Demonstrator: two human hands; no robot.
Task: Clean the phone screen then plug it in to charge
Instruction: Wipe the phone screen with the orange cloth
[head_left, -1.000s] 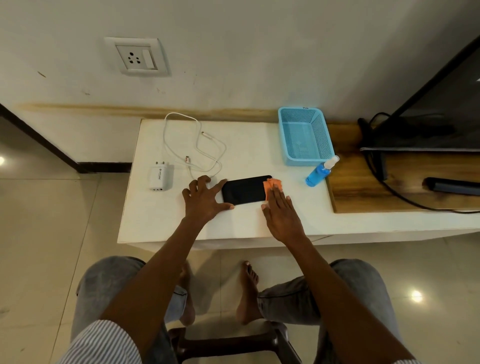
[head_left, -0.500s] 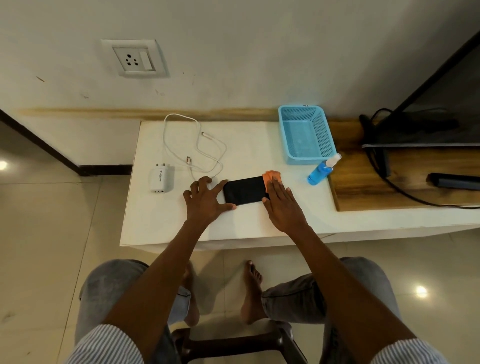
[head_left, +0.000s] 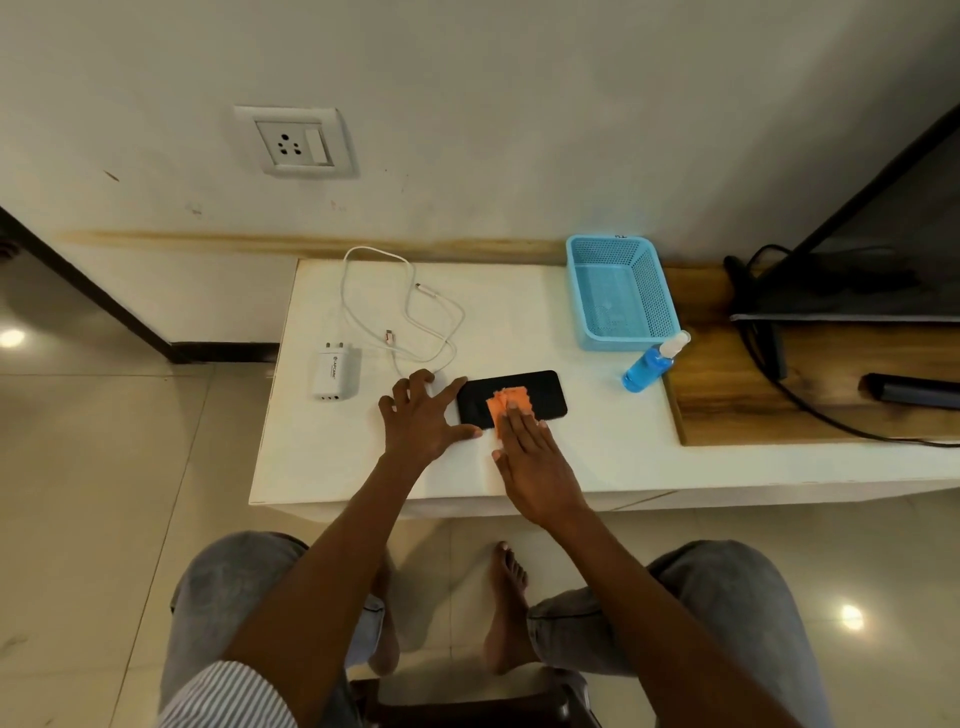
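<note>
1. Black phone (head_left: 524, 396) lies flat, screen up, near the front of the white counter (head_left: 597, 457).
2. Orange cloth (head_left: 503, 406) sits on the screen's left half.
3. Right hand (head_left: 530, 457): grip open, fingers straight, pressing the cloth flat.
4. Left hand (head_left: 423, 418): grip open, fingers spread, thumb and forefinger bracing the phone's left end.
5. White cable (head_left: 410, 322) and charger adapter (head_left: 336, 375) lie left; blue spray bottle (head_left: 648, 366) and blue basket (head_left: 621, 291) right.
6. Wall socket (head_left: 295, 141) above.
</note>
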